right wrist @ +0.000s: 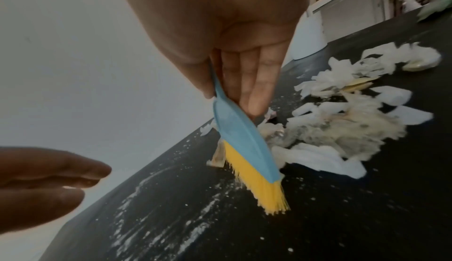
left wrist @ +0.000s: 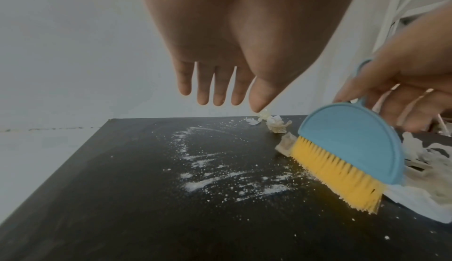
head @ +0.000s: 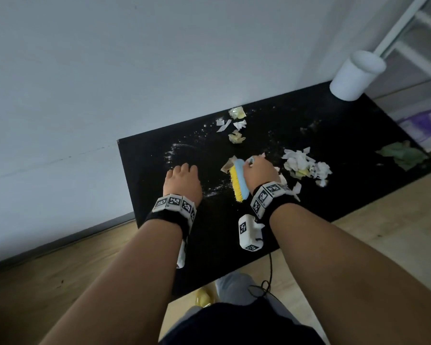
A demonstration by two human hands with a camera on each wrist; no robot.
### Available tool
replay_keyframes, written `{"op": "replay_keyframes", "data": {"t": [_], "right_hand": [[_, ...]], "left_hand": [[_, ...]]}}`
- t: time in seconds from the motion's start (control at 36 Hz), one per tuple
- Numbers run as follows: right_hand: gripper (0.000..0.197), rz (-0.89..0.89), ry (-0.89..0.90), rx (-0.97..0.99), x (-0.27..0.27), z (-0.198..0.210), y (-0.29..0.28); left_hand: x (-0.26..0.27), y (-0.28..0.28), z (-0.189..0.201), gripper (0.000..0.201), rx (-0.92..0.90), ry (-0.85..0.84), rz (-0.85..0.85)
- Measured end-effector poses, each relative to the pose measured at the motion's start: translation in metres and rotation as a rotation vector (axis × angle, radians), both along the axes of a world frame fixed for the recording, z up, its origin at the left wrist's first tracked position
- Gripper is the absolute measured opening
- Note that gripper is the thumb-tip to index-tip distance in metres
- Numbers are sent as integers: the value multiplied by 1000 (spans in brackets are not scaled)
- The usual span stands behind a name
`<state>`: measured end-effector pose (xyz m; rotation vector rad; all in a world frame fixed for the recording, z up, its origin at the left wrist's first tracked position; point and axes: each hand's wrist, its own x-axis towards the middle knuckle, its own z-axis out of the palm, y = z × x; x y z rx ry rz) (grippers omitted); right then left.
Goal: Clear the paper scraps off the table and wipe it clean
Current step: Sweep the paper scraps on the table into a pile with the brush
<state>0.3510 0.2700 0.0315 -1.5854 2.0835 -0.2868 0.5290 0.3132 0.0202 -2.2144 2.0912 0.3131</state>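
My right hand grips a blue brush with yellow bristles, bristles down on the black table. A pile of white and yellowish paper scraps lies just right of the brush. More scraps sit near the wall. White powder streaks the tabletop left of the brush. My left hand hovers over the powder with straight fingers, holding nothing.
A white cylindrical bin stands at the table's far right corner. A green cloth lies at the right edge. A white rack stands beyond. The wall runs along the table's back; wooden floor surrounds it.
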Motion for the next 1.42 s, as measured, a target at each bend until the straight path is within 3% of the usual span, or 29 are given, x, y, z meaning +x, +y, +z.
{"op": "replay_keyframes", "data": {"t": [0.08, 0.44, 0.67, 1.03, 1.22, 1.42], "right_hand": [[33, -46, 24, -30, -9, 4, 7], [23, -38, -86, -222, -33, 45, -45], [27, 133, -128, -293, -50, 53, -106], [27, 506, -126, -244, -82, 23, -237], [26, 642, -15, -136, -70, 3, -279], [27, 746, -58, -43, -55, -14, -283]], "left_hand": [[-2, 2, 1, 42, 3, -2, -17], [-29, -26, 17, 41, -49, 0, -41], [-52, -73, 18, 38, -72, -19, 34], [-103, -152, -3, 39, -6, 50, 332], [-113, -168, -18, 45, 27, 46, 423], [-116, -169, -24, 43, 57, 15, 476]]}}
